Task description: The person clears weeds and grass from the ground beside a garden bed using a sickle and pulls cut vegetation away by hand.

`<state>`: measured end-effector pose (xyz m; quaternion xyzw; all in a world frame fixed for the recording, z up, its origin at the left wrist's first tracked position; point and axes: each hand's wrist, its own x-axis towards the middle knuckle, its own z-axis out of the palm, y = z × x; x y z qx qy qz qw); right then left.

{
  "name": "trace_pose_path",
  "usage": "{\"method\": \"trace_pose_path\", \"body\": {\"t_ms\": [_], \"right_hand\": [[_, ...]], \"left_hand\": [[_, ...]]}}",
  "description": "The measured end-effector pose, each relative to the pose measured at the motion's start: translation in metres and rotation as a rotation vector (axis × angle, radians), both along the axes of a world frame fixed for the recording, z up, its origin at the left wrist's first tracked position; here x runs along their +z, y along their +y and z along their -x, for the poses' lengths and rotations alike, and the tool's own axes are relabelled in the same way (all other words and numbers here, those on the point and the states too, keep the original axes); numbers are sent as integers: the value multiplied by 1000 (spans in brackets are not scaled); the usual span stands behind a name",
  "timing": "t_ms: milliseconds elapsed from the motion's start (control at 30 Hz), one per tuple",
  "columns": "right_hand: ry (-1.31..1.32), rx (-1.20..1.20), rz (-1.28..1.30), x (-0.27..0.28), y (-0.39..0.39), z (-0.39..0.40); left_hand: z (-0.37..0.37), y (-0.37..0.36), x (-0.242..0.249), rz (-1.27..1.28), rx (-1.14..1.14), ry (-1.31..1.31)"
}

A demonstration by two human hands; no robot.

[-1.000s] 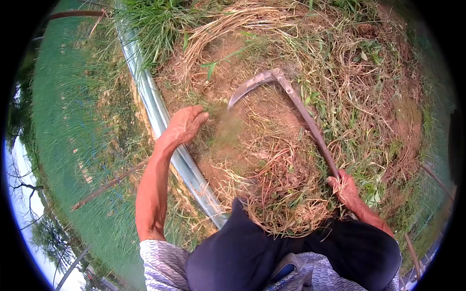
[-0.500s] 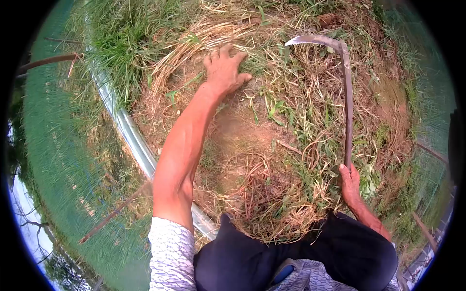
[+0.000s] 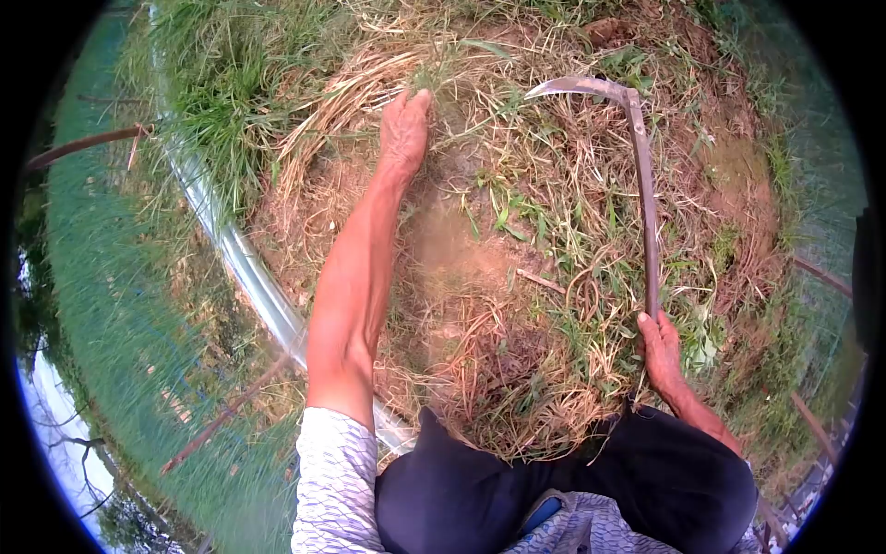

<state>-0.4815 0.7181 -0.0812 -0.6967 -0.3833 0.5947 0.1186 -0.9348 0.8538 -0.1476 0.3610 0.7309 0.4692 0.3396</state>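
Observation:
My left hand (image 3: 404, 127) reaches forward over the ground, its fingers closed on a small tuft of green grass (image 3: 429, 78) beside the dry straw. My right hand (image 3: 659, 349) is wrapped round the lower end of the long handle of a sickle (image 3: 646, 198). The sickle's curved metal blade points left at the top of the handle, over cut weeds. Dry straw (image 3: 346, 100) lies in a curved band just left of my left hand. Between my arms is bare brown soil, with a heap of pulled weeds (image 3: 503, 392) in front of my knees.
A shiny pale pipe (image 3: 242, 263) curves along the left side. Beyond it hangs green netting (image 3: 101, 268) with wooden sticks (image 3: 226, 411). More netting (image 3: 821, 194) stands at the right. Tall green grass (image 3: 226, 111) grows at the upper left. My dark-trousered knees (image 3: 443, 494) are at the bottom.
My left hand, spread open over the soil before, has closed on the grass and shifted slightly left. The sickle in my right hand has shifted slightly left in view.

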Motion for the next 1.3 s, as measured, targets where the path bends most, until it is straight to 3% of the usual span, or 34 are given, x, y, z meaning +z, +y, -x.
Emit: {"method": "trace_pose_path", "body": {"t_ms": [67, 100, 133, 167, 200, 267, 333, 367, 400, 433, 533, 567, 667, 733, 833, 900, 1100, 1167, 1233, 1267, 1300], "right_hand": [[14, -5, 1, 1, -1, 3], [27, -14, -3, 0, -1, 5], [33, -15, 11, -5, -1, 0], [32, -26, 12, -8, 0, 1], [23, -2, 9, -9, 1, 1], [1, 62, 7, -6, 1, 0], [20, 50, 26, -5, 3, 1], [44, 31, 51, -5, 2, 2], [56, 41, 53, -4, 1, 1], [55, 37, 57, -5, -2, -1], [-14, 80, 52, -3, -2, -6], [-10, 69, 53, -1, -3, -8], [-80, 122, -1, -9, -5, -17], [-100, 140, 6, -8, -8, -17], [-105, 164, -23, -18, -11, -23], [-68, 112, 11, -21, -9, -24], [-54, 125, 15, -19, -2, -24], [-96, 136, 77, -24, 3, -24], [-29, 131, 148, -26, 8, -20], [-165, 279, 105, -28, 12, -16], [-301, 422, 51, -32, 18, -14]], "left_hand": [[-15, -37, 7, 78, 150, -167], [-13, -64, -7, 149, -45, -234], [-26, -90, 7, 297, -124, -128], [-38, -109, 41, 456, -219, -224], [-47, -133, 17, 494, -318, -266], [-82, -177, 14, 506, -613, -282], [-119, -169, 48, 458, -813, -242], [-129, -154, 54, 355, -1078, 219], [-128, -141, 48, 258, -1132, 506], [-128, -128, 43, 160, -1143, 805], [-109, -79, 29, 138, -712, 1091], [-102, -70, 16, 326, -680, 1099], [-98, -61, 23, 403, -655, 1102], [-87, -51, 17, 517, -775, 879], [-66, -46, 17, 395, -779, 720], [-63, -46, 13, 411, -808, 733], [-59, -51, 17, 472, -765, 400], [-58, -55, 14, 436, -777, 430], [-60, -61, 39, 344, -587, 659], [-52, -59, 41, 324, -494, 850], [-43, -58, 38, 323, -493, 855]]}}
